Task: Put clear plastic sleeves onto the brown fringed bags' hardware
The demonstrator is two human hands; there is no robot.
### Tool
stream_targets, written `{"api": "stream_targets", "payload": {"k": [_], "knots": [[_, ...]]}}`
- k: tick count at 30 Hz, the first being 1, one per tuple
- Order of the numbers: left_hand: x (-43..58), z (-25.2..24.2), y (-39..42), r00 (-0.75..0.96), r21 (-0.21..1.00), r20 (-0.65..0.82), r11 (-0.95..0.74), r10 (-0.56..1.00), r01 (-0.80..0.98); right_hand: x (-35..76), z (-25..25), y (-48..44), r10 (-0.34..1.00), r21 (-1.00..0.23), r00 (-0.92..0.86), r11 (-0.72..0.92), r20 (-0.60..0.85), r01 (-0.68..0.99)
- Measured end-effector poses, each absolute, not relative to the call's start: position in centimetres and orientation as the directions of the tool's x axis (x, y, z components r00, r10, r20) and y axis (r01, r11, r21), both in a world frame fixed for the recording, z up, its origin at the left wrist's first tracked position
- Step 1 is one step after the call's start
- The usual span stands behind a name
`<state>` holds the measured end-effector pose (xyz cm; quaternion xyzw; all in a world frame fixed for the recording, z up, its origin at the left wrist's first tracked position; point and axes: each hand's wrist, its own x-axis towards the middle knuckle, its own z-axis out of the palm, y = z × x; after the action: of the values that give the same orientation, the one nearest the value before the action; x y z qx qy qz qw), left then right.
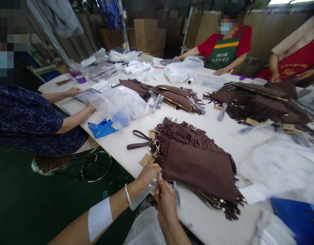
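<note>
A brown fringed bag (200, 166) lies on the table right in front of me, with a gold zip along its near edge. Its wrist strap (138, 145) and tan paper tags (146, 160) stick out at the left side. By the bag's lower left corner, my left hand (147, 177) is closed on a clear plastic sleeve (143, 197) that hangs below it. My right hand (166, 195) pinches the sleeve's upper end beside the left fingertips. Exactly what sits inside the plastic there is hidden by my fingers.
More brown fringed bags (269, 102) lie at the right, others (172, 97) farther back. A blue tape dispenser (102, 128) stands near the left edge, where a co-worker's hands (89, 106) handle plastic bags (126, 102). White plastic (281, 166) and a blue sheet (297, 217) lie at right.
</note>
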<state>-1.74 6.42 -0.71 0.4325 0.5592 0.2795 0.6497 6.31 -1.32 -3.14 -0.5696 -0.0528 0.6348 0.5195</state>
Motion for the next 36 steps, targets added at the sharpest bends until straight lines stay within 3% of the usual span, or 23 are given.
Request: {"api": "stream_targets", "payload": {"k": [6,9,16,22,30,36], "knots": [[-3.6,-0.3,4.9,0.457,0.804,-0.479,0.584,0.750,-0.116,6.2,-2.9,-1.2,0.717,-0.626,0.184,-0.419,-0.673,-0.657],[-4.3,-0.6,4.2,0.431,0.797,-0.452,0.571,0.781,-0.199,6.0,-3.1,-1.2,0.709,-0.638,0.210,-0.414,-0.673,-0.650],[-3.4,-1.8,4.5,0.264,0.886,-0.406,0.448,0.875,-0.122,5.8,-3.6,-1.4,0.762,-0.695,0.227,-0.369,-0.606,-0.617],[-3.0,-2.7,5.3,0.304,0.949,-0.288,0.313,0.908,-0.035,5.6,-4.8,-2.1,0.775,-0.707,0.205,-0.390,-0.598,-0.589],[-3.1,-1.6,5.8,0.415,0.930,-0.342,0.366,0.843,0.023,6.2,-4.4,-1.6,0.747,-0.757,0.303,-0.386,-0.592,-0.526],[-4.9,-1.8,3.5,0.293,0.906,-0.375,0.414,0.880,-0.083,6.3,-3.8,-1.6,0.741,-0.749,0.303,-0.386,-0.599,-0.538]]}}
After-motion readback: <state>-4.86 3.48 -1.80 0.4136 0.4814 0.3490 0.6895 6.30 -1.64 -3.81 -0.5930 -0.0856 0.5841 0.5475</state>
